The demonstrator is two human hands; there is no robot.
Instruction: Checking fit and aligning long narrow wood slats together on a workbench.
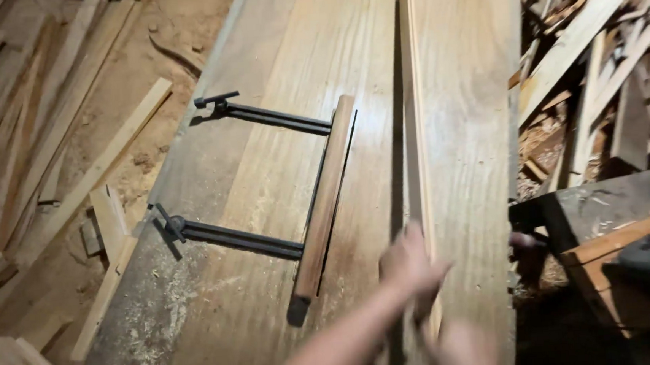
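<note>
Two hands work at the near edge of a broad wooden bench (264,179): the left hand (411,264) is blurred, its fingers wrapped around a thin upright strip of pale wood (415,123) that runs from the near end far up the bench, while the right hand (466,348) sits just below it, too blurred to tell whether it grips the strip or only steadies it. That strip stands on edge in the dark gap between two wide planks, so a judgement: being so slender, it could bow, twist or snap if pushed off line, and its raw edge may leave splinters in bare palms. Left of the hands lies a brown wooden fence bar (324,198) fixed to two black metal rods (241,238) with screw handles; a knuckle could catch on it. Bench boards show coarse open grain, dusted with sawdust (133,333) at the near left corner. Offcuts (605,48) lie heaped at the right, and long boards (24,135) rest on the sandy floor at the left.
</note>
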